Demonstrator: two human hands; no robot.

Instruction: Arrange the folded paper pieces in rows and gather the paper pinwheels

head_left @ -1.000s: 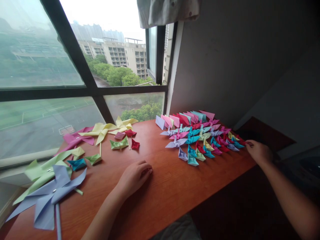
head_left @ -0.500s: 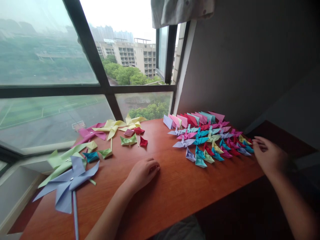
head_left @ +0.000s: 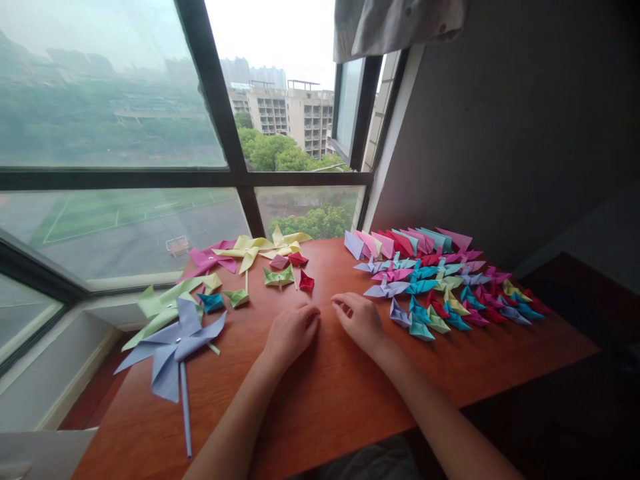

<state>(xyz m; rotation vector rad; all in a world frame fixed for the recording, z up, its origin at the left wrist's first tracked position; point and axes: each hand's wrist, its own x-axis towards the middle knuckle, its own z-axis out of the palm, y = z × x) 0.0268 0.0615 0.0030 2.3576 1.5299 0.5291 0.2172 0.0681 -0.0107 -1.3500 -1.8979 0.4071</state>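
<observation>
Fingers of the left hand [head_left: 295, 330] and right hand [head_left: 361, 325] are held loosely half-open, empty; the right has been withdrawn from the boats [head_left: 459, 321] at far right, so nothing is being handled.

Right hand [head_left: 361, 324] now near left hand [head_left: 293, 331]

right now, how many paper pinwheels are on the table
5: a lavender pinwheel nearest, a green pinwheel behind it, a magenta pinwheel farther back, then a yellow pinwheel right of it and a second yellow pinwheel farther right. No others show.
</observation>
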